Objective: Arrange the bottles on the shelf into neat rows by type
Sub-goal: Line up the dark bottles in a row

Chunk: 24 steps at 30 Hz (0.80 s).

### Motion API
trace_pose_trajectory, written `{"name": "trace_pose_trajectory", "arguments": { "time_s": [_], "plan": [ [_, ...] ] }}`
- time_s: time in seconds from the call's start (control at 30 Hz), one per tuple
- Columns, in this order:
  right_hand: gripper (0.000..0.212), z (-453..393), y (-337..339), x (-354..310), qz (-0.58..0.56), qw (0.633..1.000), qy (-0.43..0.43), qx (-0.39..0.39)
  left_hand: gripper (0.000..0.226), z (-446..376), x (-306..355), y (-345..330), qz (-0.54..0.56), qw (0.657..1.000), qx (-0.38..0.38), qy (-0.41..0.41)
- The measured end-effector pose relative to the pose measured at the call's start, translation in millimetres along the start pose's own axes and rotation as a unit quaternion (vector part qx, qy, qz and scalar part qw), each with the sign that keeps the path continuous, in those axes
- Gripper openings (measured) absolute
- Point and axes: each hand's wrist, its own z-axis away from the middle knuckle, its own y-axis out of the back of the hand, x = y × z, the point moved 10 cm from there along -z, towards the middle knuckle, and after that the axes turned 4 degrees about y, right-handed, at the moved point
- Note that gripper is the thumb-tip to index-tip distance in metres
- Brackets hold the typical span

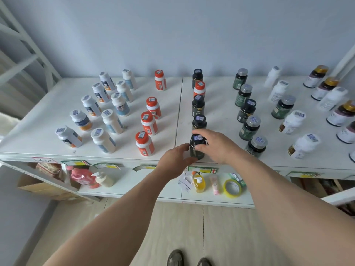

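Observation:
A dark black-capped bottle [196, 148] stands at the front edge of the white shelf top [38, 135]. Both hands are on it: my left hand [175, 160] touches its left side and my right hand [215, 145] wraps its cap and right side. Behind it, more black-capped bottles [198, 122] form a line toward the wall, with one orange-capped bottle [199, 89] standing among them. Orange-capped bottles [144, 143] line up to the left. White bottles with blue labels [104, 140] stand further left. Grey-capped green bottles [249, 127] stand to the right, one black-capped bottle [246, 110] among them.
White bottles [293, 121] and gold-capped bottles [342, 112] fill the right end. On the lower shelf sit a pink pouch [82, 176], pump bottles [198, 183], a pink tube [215, 184] and a yellow tape roll [233, 188]. A white frame [28, 58] rises at left.

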Motion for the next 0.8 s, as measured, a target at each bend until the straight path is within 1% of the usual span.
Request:
{"name": "trace_pose_trajectory", "arguments": {
  "time_s": [0.1,0.23,0.43,0.67,0.8],
  "plan": [
    [0.053,2.5,15.6,-12.3,0.000,1.000,0.000,0.021,0.049,-1.7,4.9,14.2,0.026,0.999,-0.018,-0.010],
    [0.052,9.0,36.7,-29.7,0.004,0.999,-0.006,0.049,0.046,0.2,19.3,30.2,0.020,0.996,-0.075,-0.039],
    [0.047,19.3,47.7,-42.0,-0.011,0.997,-0.024,0.075,0.046,4.2,27.9,39.0,-0.009,0.990,-0.124,-0.059],
    [0.048,18.6,49.7,-42.5,-0.015,0.996,-0.029,0.079,0.043,4.6,34.1,46.4,-0.021,0.989,-0.123,-0.078],
    [0.049,14.5,46.5,-36.0,-0.025,0.996,-0.036,0.075,0.042,0.5,34.6,47.7,-0.038,0.990,-0.103,-0.090]
  ]
}}
